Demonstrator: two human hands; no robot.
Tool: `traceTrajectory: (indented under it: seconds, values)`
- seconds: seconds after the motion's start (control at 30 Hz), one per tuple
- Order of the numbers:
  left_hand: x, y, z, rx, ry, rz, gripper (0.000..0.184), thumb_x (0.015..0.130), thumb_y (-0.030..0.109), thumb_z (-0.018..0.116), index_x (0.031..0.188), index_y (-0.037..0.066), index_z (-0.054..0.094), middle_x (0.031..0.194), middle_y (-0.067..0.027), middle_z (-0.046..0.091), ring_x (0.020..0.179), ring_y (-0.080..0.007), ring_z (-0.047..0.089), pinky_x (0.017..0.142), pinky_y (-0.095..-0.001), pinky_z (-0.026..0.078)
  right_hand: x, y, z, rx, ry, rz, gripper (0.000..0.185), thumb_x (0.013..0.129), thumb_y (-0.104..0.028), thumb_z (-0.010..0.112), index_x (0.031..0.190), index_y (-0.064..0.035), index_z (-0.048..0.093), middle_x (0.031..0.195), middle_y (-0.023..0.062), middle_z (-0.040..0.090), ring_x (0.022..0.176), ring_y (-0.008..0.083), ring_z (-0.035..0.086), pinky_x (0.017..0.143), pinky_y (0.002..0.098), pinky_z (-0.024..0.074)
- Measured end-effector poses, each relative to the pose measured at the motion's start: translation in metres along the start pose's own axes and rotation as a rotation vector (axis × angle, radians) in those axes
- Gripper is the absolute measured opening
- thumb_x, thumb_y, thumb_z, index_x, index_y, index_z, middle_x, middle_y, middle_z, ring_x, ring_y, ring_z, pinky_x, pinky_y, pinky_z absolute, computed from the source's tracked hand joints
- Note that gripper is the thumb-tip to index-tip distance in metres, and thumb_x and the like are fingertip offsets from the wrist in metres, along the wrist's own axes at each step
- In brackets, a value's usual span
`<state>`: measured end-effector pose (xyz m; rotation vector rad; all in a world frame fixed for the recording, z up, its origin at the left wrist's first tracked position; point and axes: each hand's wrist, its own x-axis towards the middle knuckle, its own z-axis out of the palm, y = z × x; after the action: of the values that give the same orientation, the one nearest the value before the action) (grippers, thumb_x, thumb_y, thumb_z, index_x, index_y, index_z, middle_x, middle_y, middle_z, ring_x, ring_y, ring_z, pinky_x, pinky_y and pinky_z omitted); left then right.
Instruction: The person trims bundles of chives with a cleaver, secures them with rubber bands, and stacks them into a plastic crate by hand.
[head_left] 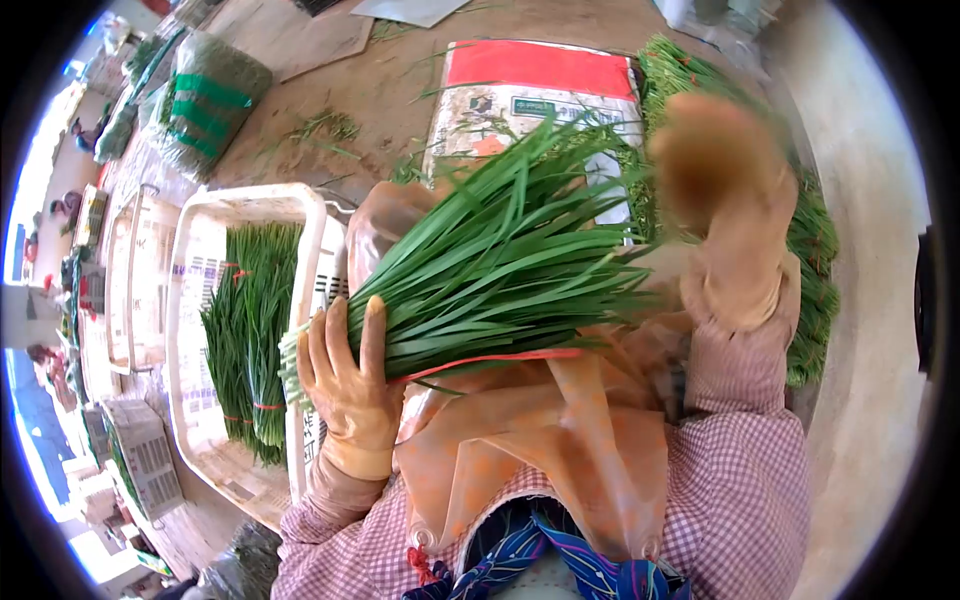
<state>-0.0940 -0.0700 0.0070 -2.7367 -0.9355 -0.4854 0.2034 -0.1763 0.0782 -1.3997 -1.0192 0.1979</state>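
My left hand [349, 390], in a tan glove, grips a bunch of garlic chives [505, 265] near its pale cut ends. The long green leaves fan out to the right over my lap. A red strip [500, 362] runs from the left hand along the near side of the bunch. My gloved right hand [715, 165] is raised to the right of the leaf tips, apart from them; motion smears its fingers. Left of the bunch, tied chives [250, 330] with red bands lie in a white plastic crate [187, 345].
An orange translucent apron [530, 430] covers my lap. Ahead lies a white and red printed sack [540, 68]. More chives [812, 290] are heaped along the wall [870, 300] at right. A wrapped bale [210, 100] stands at the upper left, and other people work at far left.
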Motion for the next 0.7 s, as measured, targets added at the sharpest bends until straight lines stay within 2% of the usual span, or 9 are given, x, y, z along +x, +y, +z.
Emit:
traceTrajectory:
  seconds: [0.07,0.1,0.2,0.27,0.4,0.47,0.57,0.67,0.7]
  values:
    - [0.005,-0.001,-0.003,0.002,-0.053,-0.016,0.064,0.075,0.031,0.066,0.135,0.018,0.049,0.124,-0.0185,0.053,0.111,-0.0379,0.053,0.096,-0.0556,0.037,0.000,-0.006,0.023,-0.341,-0.573,-0.548,0.059,0.087,-0.042,0.065,0.132,-0.0059,0.052,0.123,0.0144,0.057,0.112,0.0285,0.056,0.098,0.0430,0.0421]
    - [0.008,-0.001,-0.005,0.013,-0.107,-0.022,0.062,0.076,0.026,0.063,0.136,0.020,0.049,0.126,-0.0170,0.053,0.116,-0.0360,0.052,0.101,-0.0581,0.033,-0.016,-0.011,0.048,-0.526,-0.734,-0.572,0.080,0.077,-0.044,0.072,0.144,-0.0134,0.040,0.139,0.0180,0.043,0.127,0.0357,0.043,0.106,0.0540,0.0298]
    - [0.010,0.013,-0.004,0.145,-0.158,-0.049,0.059,0.083,0.020,0.053,0.141,0.019,0.042,0.144,-0.0149,0.042,0.134,-0.0324,0.039,0.112,-0.0595,0.013,-0.051,0.030,0.103,-0.736,-0.879,-0.526,0.099,0.066,-0.039,0.077,0.149,-0.0189,0.029,0.141,0.0169,0.039,0.126,0.0367,0.042,0.104,0.0561,0.0294]
    - [0.000,0.018,-0.019,-0.024,-0.014,0.041,0.057,0.072,0.018,0.066,0.127,0.011,0.053,0.134,-0.0136,0.050,0.123,-0.0380,0.048,0.106,-0.0581,0.029,-0.051,0.066,0.114,-0.499,-0.802,-0.452,0.098,0.065,-0.038,0.078,0.148,-0.0166,0.030,0.136,0.0160,0.044,0.123,0.0361,0.045,0.104,0.0558,0.0293]
    - [-0.052,-0.004,-0.012,-0.427,0.099,0.542,0.023,0.073,0.019,0.068,0.095,0.011,0.068,0.101,-0.0086,0.067,0.091,-0.0229,0.065,0.079,-0.0337,0.051,-0.054,0.102,0.108,-0.066,-0.699,-0.241,0.104,0.052,-0.018,0.087,0.143,-0.0088,0.038,0.129,0.0141,0.050,0.114,0.0339,0.051,0.099,0.0429,0.0391]
    - [-0.056,-0.010,-0.005,-0.563,-0.022,0.141,0.022,0.069,0.020,0.074,0.088,0.009,0.069,0.101,-0.0109,0.067,0.091,-0.0257,0.065,0.082,-0.0354,0.051,-0.061,0.110,0.105,0.067,-0.668,-0.125,0.104,0.050,-0.007,0.089,0.141,-0.0047,0.040,0.132,0.0131,0.051,0.118,0.0288,0.052,0.102,0.0370,0.0400]
    - [-0.035,-0.025,0.010,-0.794,-0.066,-0.391,0.051,0.073,0.022,0.079,0.116,0.001,0.061,0.104,-0.0143,0.067,0.094,-0.0318,0.063,0.085,-0.0365,0.050,-0.066,0.106,0.101,0.452,-0.609,0.244,0.094,0.062,-0.005,0.088,0.140,0.0002,0.037,0.140,0.0115,0.046,0.129,0.0203,0.043,0.111,0.0346,0.0330]
    - [0.004,-0.010,0.044,-1.530,0.232,-0.436,0.063,0.068,0.019,0.084,0.123,0.003,0.058,0.113,-0.0102,0.065,0.104,-0.0233,0.060,0.092,-0.0352,0.047,-0.070,0.104,0.092,0.426,-0.607,0.407,0.094,0.063,-0.005,0.088,0.141,-0.0002,0.035,0.139,0.0111,0.045,0.127,0.0204,0.044,0.109,0.0340,0.0350]
    - [0.019,-0.009,0.040,-1.688,0.119,-0.430,0.067,0.067,0.017,0.086,0.124,0.003,0.057,0.117,-0.0092,0.063,0.108,-0.0207,0.057,0.095,-0.0350,0.045,-0.070,0.102,0.090,0.418,-0.593,0.396,0.094,0.063,-0.005,0.088,0.141,-0.0002,0.035,0.139,0.0111,0.045,0.127,0.0204,0.044,0.109,0.0340,0.0350]
